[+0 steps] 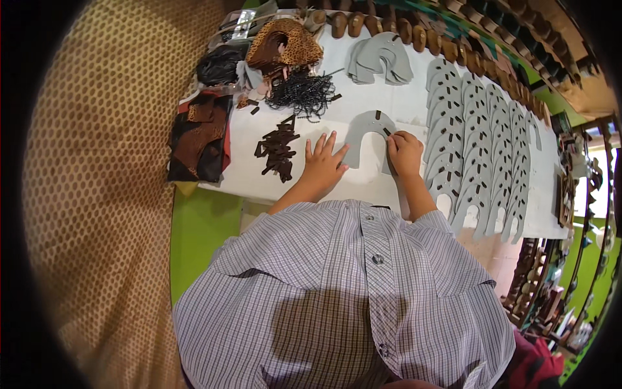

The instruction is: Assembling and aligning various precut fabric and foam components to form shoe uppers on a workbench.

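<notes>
A grey horseshoe-shaped shoe-upper piece [364,128] lies flat on the table between my hands. One small dark brown strip [378,115] sits at the top of its curve. Another dark brown strip [387,131] is on its right arm, at the fingertips of my right hand [406,154]. That hand is closed, its fingers curled and pressed together over the piece's right edge. My left hand [324,167] rests with fingers spread beside the piece's left arm. Left of it is a loose heap of dark brown strips [278,149].
Overlapping columns of grey pieces with dark strips [476,129] cover the table's right side. A stack of plain grey pieces [379,59] lies farther back. Leopard-print pieces [285,45], black beaded cords [301,92] and dark cloth [201,139] are at left. Wooden shoe lasts [405,31] line the far edge.
</notes>
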A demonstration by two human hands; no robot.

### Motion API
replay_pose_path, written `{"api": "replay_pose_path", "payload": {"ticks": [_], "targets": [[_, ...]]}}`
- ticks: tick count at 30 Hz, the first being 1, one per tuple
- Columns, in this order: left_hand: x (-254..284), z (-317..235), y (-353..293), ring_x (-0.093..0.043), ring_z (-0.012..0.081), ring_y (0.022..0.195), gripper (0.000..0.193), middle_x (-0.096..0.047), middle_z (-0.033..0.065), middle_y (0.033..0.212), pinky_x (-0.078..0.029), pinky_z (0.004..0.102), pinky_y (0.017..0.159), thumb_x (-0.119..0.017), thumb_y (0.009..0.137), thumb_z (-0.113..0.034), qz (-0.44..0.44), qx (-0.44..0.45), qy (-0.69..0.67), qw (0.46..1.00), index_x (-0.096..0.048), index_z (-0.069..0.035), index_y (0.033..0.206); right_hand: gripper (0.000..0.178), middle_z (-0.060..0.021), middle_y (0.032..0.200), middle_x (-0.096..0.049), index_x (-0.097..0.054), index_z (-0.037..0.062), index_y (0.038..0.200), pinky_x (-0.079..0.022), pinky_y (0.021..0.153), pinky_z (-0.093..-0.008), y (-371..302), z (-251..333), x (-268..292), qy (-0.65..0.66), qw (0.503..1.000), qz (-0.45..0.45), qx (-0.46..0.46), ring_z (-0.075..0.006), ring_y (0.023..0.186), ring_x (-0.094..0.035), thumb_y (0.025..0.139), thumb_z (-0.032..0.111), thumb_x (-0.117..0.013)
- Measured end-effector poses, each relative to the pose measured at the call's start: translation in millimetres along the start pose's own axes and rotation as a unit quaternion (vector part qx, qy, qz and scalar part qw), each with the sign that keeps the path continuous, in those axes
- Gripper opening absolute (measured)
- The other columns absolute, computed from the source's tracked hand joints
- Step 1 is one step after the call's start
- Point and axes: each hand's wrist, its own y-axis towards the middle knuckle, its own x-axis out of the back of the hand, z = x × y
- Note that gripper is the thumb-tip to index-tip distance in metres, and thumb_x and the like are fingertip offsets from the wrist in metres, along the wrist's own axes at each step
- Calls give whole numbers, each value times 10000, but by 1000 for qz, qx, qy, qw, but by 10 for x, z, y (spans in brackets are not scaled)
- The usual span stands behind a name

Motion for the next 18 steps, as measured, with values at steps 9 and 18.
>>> {"api": "replay_pose_path", "payload": {"ticks": [9, 18], "targets": [[33, 104, -364, -186, 355, 1328, 477, -238, 183, 1429, -84, 576, 1050, -547, 829, -322, -21, 49, 5, 999, -475, -144, 1266, 143, -22, 935, -618, -679, 132, 861, -355, 870, -413, 221, 794, -334, 76, 975, 90, 187, -224, 962, -543, 751, 199, -618], [26, 84, -696, -345, 336, 1234, 415, -420, 141, 1238, -237, 571, 1008, -619, 766, -235, -7, 9, -45, 999, -534, -91, 1146, 178, -9, 877, -595, -660, 174, 904, -400, 798, -394, 419, 1521, -902, 16, 943, 173, 283, -212, 912, -548, 747, 250, -626]]}}
